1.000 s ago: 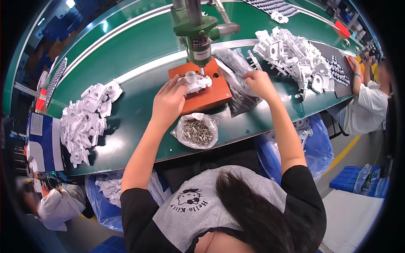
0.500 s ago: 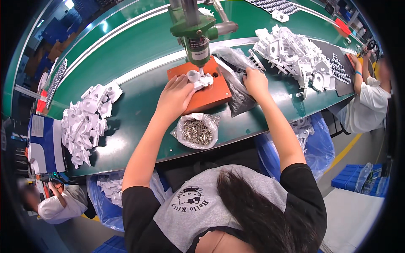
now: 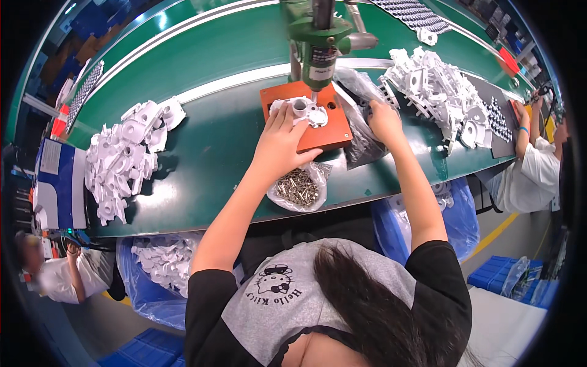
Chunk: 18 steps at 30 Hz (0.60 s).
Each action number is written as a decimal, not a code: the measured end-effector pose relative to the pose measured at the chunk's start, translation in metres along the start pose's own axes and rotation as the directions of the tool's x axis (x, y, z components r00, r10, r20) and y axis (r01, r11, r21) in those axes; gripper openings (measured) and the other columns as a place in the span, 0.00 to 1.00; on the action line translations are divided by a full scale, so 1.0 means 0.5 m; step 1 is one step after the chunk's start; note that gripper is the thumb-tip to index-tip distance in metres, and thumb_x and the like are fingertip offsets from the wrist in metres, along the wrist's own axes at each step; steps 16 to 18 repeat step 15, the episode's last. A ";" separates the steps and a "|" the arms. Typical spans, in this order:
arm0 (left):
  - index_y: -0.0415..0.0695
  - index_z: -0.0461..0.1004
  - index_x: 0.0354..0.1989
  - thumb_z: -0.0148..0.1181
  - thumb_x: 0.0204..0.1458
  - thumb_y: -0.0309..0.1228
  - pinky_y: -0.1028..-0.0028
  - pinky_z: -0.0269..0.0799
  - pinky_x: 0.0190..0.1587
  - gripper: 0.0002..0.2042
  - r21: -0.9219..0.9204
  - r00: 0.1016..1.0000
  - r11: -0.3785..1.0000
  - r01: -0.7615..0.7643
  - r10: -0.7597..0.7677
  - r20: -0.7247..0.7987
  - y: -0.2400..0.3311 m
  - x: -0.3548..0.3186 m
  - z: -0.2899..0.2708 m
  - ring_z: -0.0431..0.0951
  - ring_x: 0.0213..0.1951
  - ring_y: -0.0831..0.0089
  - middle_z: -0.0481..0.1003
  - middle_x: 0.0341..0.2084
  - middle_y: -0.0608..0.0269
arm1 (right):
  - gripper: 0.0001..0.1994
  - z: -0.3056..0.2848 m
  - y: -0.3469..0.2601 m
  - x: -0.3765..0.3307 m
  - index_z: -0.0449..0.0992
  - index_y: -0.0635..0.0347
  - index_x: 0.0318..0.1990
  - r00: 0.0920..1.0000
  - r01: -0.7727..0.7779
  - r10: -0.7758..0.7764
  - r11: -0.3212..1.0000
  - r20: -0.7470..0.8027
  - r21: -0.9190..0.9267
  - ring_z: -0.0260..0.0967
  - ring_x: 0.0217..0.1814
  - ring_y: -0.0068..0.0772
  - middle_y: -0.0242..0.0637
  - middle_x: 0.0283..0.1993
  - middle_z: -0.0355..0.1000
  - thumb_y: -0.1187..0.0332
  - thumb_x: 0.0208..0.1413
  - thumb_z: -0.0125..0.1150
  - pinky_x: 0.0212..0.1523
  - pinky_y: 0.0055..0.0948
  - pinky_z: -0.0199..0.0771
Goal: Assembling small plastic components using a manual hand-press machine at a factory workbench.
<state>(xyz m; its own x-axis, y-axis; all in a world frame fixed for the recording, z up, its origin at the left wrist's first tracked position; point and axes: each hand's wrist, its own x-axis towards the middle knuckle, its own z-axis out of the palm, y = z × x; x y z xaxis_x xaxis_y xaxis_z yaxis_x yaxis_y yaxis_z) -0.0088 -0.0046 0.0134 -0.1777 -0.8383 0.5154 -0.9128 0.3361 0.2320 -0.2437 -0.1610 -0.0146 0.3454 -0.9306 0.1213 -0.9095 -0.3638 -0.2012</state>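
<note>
Left hand (image 3: 282, 147) lies flat, fingers spread, on the orange block (image 3: 312, 125), fingertips touching the white plastic part (image 3: 301, 110) seated under the green press (image 3: 322, 46). Right hand (image 3: 384, 121) rests on a clear plastic bag (image 3: 361, 134) just right of the block; grip probably loose, hard to tell. Small bag of screws (image 3: 298, 186) near edge of green tabletop (image 3: 214, 153). White parts piled far left (image 3: 125, 153) and far right (image 3: 437, 88).
</note>
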 end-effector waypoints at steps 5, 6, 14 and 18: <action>0.43 0.73 0.43 0.68 0.36 0.49 0.55 0.53 0.63 0.28 -0.008 0.997 0.999 0.050 -0.051 -0.051 0.001 -0.010 0.011 0.60 0.60 0.46 0.64 0.53 0.34 | 0.09 0.001 0.000 -0.006 0.71 0.66 0.37 0.999 0.021 -0.021 1.000 -0.041 -0.006 0.69 0.43 0.59 0.53 0.41 0.70 0.73 0.48 0.52 0.45 0.49 0.70; 0.43 0.73 0.42 0.68 0.36 0.49 0.55 0.54 0.63 0.28 -0.007 0.997 0.999 0.041 -0.042 -0.057 -0.001 -0.011 0.011 0.61 0.60 0.46 0.64 0.53 0.34 | 0.09 0.001 0.000 -0.004 0.71 0.66 0.37 0.999 0.025 -0.026 1.000 -0.039 -0.012 0.69 0.43 0.59 0.53 0.41 0.70 0.73 0.48 0.52 0.45 0.49 0.70; 0.45 0.74 0.41 0.70 0.33 0.48 0.56 0.54 0.62 0.27 -0.077 0.998 0.996 0.053 -0.055 -0.027 -0.005 -0.010 0.003 0.59 0.60 0.47 0.58 0.58 0.37 | 0.13 0.003 0.021 0.003 0.71 0.68 0.40 0.983 0.148 -0.145 0.989 0.109 -0.021 0.67 0.46 0.61 0.54 0.46 0.67 0.77 0.43 0.55 0.48 0.47 0.69; 0.45 0.74 0.41 0.70 0.33 0.48 0.56 0.54 0.62 0.27 -0.084 0.998 0.995 0.060 -0.062 -0.025 -0.007 -0.011 0.006 0.58 0.61 0.46 0.57 0.59 0.37 | 0.10 -0.001 0.021 0.002 0.71 0.68 0.37 0.972 0.196 -0.190 0.980 0.137 -0.029 0.69 0.43 0.65 0.59 0.49 0.65 0.77 0.47 0.47 0.46 0.48 0.71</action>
